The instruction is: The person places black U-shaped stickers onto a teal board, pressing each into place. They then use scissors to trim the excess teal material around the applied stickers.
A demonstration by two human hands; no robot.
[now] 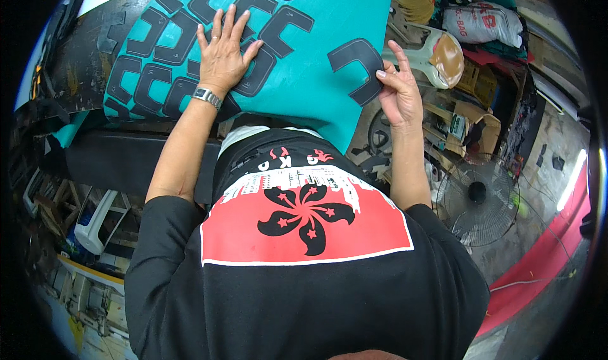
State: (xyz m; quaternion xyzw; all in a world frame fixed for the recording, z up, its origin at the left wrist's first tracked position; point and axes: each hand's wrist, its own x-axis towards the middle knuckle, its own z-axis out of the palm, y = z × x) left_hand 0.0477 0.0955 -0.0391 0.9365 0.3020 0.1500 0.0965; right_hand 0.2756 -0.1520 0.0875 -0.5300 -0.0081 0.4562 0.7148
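— Where is the dark U-shaped piece?
— At the right edge of the big teal sheet. The right hand pinches it with thumb and fingertips.
— And the left hand?
— It lies flat, fingers spread, holding nothing. It presses on more dark pieces on the sheet's far left.
— What's under the sheet?
— A dark counter. A fan stands on the floor to the right.
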